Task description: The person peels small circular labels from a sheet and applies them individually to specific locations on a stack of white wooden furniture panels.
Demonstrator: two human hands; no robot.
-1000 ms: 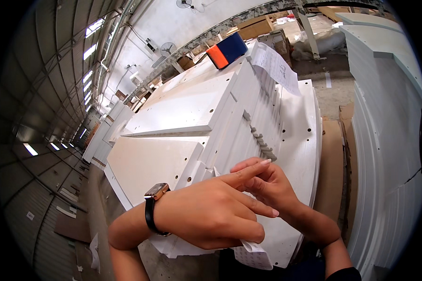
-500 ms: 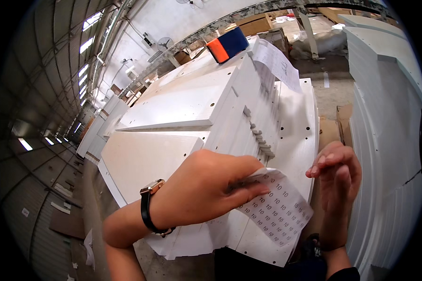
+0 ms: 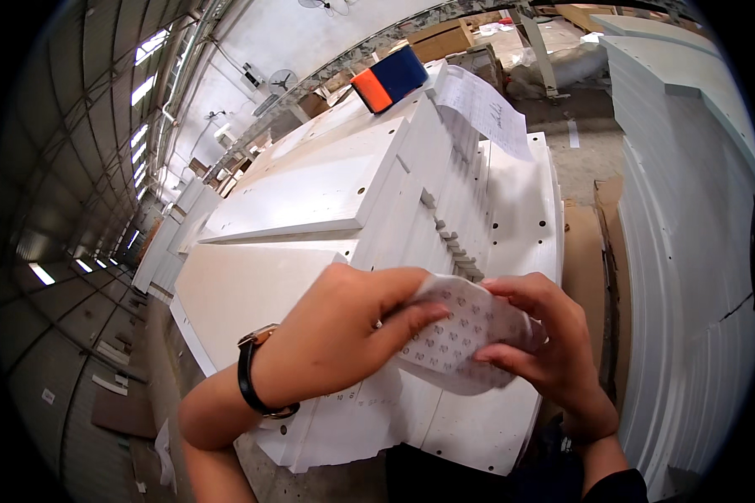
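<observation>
Between my hands is a white sheet of printed labels, bent into a curve and a little blurred. My left hand, with a black-strapped watch at the wrist, is closed on its left side, thumb on the printed face. My right hand pinches the right side, thumb in front and fingers along the upper edge. Below my left hand hangs more white paper, partly printed; whether my left hand holds it I cannot tell. Beneath both hands lies a stack of white panels with drilled holes and slotted edges.
An orange and dark blue box-like object rests on top of the stack, beside a printed paper sheet draped over the edge. Another tall stack of white panels stands on the right. Brown cardboard lies between the stacks.
My right hand has moved left from free air and taken hold of the label sheet's right side. The sheet now bends between both hands. The view has shifted slightly.
</observation>
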